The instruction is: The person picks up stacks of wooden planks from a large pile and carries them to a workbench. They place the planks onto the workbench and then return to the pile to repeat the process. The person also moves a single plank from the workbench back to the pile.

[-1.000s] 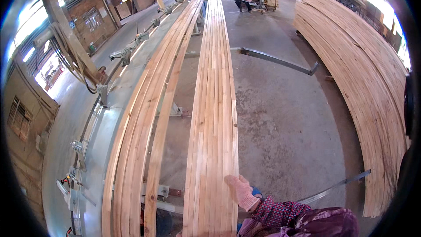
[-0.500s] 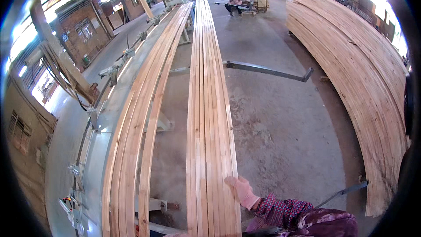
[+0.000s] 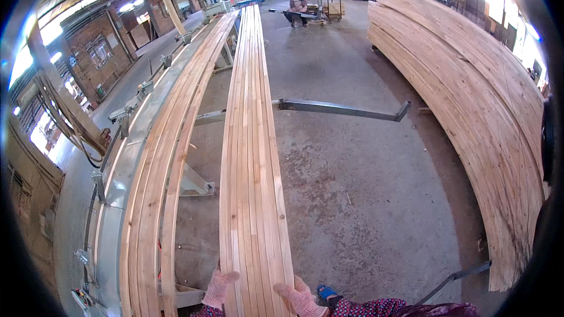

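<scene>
A bundle of long, pale wooden strips (image 3: 251, 158), laid side by side, runs from my body far into the room. My left hand (image 3: 220, 289), in a pinkish knit glove, grips the bundle's left edge with the thumb over the top. Across from it, my right hand (image 3: 298, 298) in a matching glove clasps the right edge, its thumb also on the upper face. The fingers of both hands are partly hidden beside and below the wood. Left of the bundle, more long strips (image 3: 154, 199) lie along a metal machine bed (image 3: 119, 199), with one strip slightly apart.
A tall stack of long boards (image 3: 446, 100) fills the right side. A metal support arm (image 3: 341, 109) crosses beneath the bundle and juts right; another metal bar (image 3: 452, 282) sits near the stack's near end. Far ahead, a person (image 3: 298, 6) sits near a cart (image 3: 333, 7).
My left hand has come into view on the bundle's left edge. My right hand is lower in the picture. The strips lie closer together, and the view has shifted.
</scene>
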`<act>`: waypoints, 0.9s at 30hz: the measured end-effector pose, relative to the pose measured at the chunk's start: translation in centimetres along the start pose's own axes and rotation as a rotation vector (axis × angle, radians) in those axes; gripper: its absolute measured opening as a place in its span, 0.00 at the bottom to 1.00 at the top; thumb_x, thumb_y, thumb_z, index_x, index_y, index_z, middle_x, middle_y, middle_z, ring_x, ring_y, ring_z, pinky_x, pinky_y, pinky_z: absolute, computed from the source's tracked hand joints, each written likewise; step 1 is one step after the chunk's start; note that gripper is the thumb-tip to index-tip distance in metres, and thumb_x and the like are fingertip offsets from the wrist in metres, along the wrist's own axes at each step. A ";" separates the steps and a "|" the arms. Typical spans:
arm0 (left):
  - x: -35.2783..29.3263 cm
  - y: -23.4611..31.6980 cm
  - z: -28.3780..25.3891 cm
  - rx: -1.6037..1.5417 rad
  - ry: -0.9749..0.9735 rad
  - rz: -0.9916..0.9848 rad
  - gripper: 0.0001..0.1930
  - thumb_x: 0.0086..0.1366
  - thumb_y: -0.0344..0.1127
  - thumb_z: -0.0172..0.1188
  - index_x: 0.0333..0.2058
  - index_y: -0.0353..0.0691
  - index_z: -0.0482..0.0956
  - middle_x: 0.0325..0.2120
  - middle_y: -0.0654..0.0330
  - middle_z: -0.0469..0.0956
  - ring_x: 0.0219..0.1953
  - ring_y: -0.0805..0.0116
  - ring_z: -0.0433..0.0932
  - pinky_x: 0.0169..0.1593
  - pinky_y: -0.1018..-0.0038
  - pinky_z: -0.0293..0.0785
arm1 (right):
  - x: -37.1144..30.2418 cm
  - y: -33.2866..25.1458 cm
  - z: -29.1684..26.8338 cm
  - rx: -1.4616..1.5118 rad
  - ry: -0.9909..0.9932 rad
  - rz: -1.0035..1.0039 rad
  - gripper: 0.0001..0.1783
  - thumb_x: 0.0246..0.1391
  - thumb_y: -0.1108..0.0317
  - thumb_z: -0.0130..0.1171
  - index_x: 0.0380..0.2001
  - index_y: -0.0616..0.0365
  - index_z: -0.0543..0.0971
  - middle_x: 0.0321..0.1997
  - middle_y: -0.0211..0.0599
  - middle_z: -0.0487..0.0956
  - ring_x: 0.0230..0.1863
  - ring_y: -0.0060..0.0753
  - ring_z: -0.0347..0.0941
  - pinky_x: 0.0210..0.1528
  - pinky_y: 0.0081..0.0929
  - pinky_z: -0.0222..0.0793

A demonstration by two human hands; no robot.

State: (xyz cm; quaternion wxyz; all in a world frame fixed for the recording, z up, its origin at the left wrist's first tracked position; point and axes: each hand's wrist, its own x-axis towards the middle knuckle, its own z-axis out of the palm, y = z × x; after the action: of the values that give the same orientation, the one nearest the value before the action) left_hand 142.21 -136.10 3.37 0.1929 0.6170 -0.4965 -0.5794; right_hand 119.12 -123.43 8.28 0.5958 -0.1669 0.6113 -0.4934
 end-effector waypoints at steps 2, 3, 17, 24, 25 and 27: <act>-0.7 1.6 0.8 -0.085 0.007 0.015 0.29 0.62 0.46 0.69 0.55 0.32 0.74 0.48 0.58 0.80 0.49 0.70 0.77 0.57 0.69 0.71 | 0.8 -0.5 -0.3 0.126 -0.064 -0.019 0.30 0.57 0.55 0.63 0.61 0.54 0.74 0.52 0.41 0.82 0.53 0.37 0.76 0.56 0.36 0.71; -1.2 2.3 1.4 -0.121 0.004 0.016 0.32 0.60 0.47 0.72 0.57 0.33 0.75 0.49 0.59 0.80 0.50 0.71 0.77 0.58 0.70 0.71 | 0.7 -1.3 -0.6 0.125 -0.025 0.041 0.29 0.57 0.57 0.62 0.61 0.56 0.74 0.53 0.42 0.81 0.54 0.36 0.75 0.56 0.35 0.72; -2.2 3.1 6.0 -0.015 0.051 0.026 0.27 0.64 0.45 0.68 0.53 0.30 0.75 0.46 0.54 0.81 0.50 0.67 0.78 0.57 0.67 0.73 | 3.2 2.1 -6.4 0.354 -0.156 0.088 0.32 0.58 0.56 0.64 0.59 0.67 0.71 0.54 0.40 0.79 0.53 0.30 0.75 0.56 0.29 0.70; -3.2 5.1 7.7 0.353 0.302 0.107 0.34 0.66 0.57 0.58 0.55 0.29 0.74 0.50 0.47 0.80 0.52 0.55 0.80 0.56 0.61 0.74 | 5.1 4.6 -6.6 0.006 -0.053 0.042 0.30 0.60 0.54 0.61 0.59 0.64 0.73 0.53 0.38 0.80 0.53 0.29 0.74 0.55 0.27 0.70; -4.3 5.4 8.8 0.563 0.436 0.060 0.37 0.66 0.61 0.56 0.57 0.29 0.73 0.51 0.45 0.80 0.53 0.52 0.79 0.57 0.60 0.74 | 4.5 4.4 -6.8 -0.036 -0.054 0.023 0.32 0.61 0.49 0.58 0.58 0.63 0.74 0.52 0.38 0.80 0.52 0.29 0.74 0.55 0.28 0.69; -5.5 5.1 8.9 0.795 0.511 -0.012 0.46 0.65 0.71 0.47 0.62 0.30 0.68 0.55 0.38 0.75 0.57 0.43 0.76 0.58 0.57 0.73 | 3.0 4.3 -6.5 0.106 -0.084 0.003 0.31 0.58 0.47 0.62 0.55 0.60 0.74 0.42 0.35 0.79 0.40 0.26 0.75 0.43 0.26 0.72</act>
State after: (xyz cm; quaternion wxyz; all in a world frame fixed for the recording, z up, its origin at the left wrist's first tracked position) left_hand 133.05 -130.74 8.12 0.0543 0.7685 -0.6131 -0.1750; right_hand 114.29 -121.22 1.89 0.6299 -0.1547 0.5587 -0.5168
